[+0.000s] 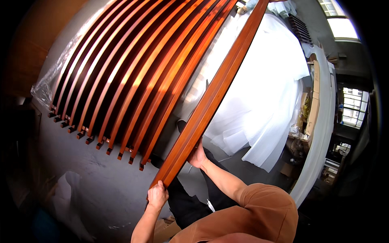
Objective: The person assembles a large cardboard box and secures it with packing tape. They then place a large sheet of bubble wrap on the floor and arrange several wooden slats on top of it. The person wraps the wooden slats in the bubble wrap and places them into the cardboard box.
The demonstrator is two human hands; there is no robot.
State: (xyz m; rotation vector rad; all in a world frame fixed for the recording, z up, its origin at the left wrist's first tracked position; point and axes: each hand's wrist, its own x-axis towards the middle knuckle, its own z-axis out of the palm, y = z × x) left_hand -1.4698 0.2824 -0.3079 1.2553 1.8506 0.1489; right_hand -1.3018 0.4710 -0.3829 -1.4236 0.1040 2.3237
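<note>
A long reddish-brown wooden board (221, 87) with a groove along its length slants from near my body up to the top edge of the view. My left hand (158, 195) is closed round its near end, the thumb on top. Farther along, my right hand (197, 155) grips the board's right edge from beneath, with most fingers hidden under it. To the left lies a wide slatted wooden panel (139, 77) of parallel glossy slats, dark gaps between them. The board is apart from the panel at its near end.
White foam sheeting (259, 89) spreads on the right. Part of another person's hand (277, 1) shows at the board's far end. Clear plastic film (45, 92) lies by the panel's left side. A long cardboard piece (313, 101) and a pale ledge (320, 133) run along the right.
</note>
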